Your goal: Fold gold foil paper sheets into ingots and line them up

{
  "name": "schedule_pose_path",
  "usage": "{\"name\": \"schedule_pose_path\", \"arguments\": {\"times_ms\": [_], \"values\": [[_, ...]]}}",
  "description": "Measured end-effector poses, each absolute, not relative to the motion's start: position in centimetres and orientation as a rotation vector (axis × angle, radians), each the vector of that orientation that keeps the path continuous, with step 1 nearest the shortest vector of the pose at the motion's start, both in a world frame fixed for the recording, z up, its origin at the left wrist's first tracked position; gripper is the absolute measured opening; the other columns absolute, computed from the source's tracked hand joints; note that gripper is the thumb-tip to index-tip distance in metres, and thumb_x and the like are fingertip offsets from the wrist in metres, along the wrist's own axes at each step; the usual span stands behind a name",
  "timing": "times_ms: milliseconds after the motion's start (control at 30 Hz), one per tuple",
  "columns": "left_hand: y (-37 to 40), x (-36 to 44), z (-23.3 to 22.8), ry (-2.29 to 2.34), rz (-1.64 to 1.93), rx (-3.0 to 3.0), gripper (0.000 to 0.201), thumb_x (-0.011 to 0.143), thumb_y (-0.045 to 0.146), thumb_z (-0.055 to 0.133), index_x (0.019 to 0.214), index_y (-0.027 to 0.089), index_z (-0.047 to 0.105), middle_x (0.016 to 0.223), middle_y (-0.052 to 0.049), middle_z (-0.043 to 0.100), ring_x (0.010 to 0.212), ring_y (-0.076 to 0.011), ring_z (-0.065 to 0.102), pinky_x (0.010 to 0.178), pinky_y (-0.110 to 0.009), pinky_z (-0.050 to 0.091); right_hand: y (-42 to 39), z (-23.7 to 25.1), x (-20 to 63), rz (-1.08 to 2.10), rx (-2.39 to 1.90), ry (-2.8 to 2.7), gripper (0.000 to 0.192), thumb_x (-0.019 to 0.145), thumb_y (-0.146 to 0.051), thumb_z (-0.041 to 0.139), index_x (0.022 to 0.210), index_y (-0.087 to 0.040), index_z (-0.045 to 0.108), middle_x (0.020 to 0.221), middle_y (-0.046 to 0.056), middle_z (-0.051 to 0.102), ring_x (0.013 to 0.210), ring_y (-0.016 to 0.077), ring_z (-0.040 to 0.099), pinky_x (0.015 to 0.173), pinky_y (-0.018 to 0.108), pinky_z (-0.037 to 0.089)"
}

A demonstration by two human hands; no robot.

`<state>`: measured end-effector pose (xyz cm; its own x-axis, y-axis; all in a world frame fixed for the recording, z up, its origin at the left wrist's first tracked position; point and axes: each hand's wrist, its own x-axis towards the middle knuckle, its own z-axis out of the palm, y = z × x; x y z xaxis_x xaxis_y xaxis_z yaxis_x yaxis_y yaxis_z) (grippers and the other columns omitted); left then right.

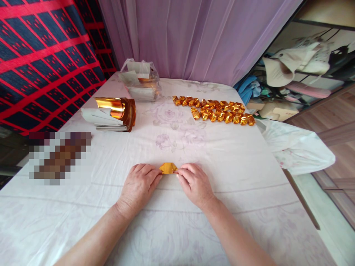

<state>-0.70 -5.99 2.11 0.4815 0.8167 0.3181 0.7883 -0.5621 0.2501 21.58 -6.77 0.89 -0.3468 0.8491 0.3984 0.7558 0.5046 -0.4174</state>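
Observation:
A small piece of folded gold paper [168, 168], flat in the middle with pointed ends, is held low over the white floral cloth. My left hand [142, 181] pinches its left tip between thumb and fingers. At the opposite tip, my right hand [195, 184] grips the paper the same way. Farther back on the right lie two rows of folded gold paper ingots [222, 111], shiny and set close together. To the back left sits a stack of gold foil paper sheets [113, 114], partly curled, with white undersides showing.
Behind the stack stands a clear plastic bag [141, 79] with more paper inside. A pixelated patch [59, 159] covers something at the left. Past the table's right edge are a white bag [302, 146] and shelves with a pale cap [280, 70]. A purple curtain [180, 37] hangs behind.

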Motion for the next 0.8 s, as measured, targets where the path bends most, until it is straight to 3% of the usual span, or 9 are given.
{"name": "schedule_pose_path", "arguments": {"times_ms": [800], "values": [[-5.45,-0.16,1.91,1.655,0.559,2.415,0.019,0.094,0.032,0.054,0.086,0.02,0.066,0.092,-0.006,0.064,0.089,-0.0249,0.057,0.08,-0.041,0.044,-6.24,0.24,20.91,0.178,-1.479,-2.069,0.018,0.095,-0.026,0.052,0.082,-0.021,0.064,0.08,0.003,0.066,0.076,0.0185,0.059,0.072,0.031,0.041]]}}
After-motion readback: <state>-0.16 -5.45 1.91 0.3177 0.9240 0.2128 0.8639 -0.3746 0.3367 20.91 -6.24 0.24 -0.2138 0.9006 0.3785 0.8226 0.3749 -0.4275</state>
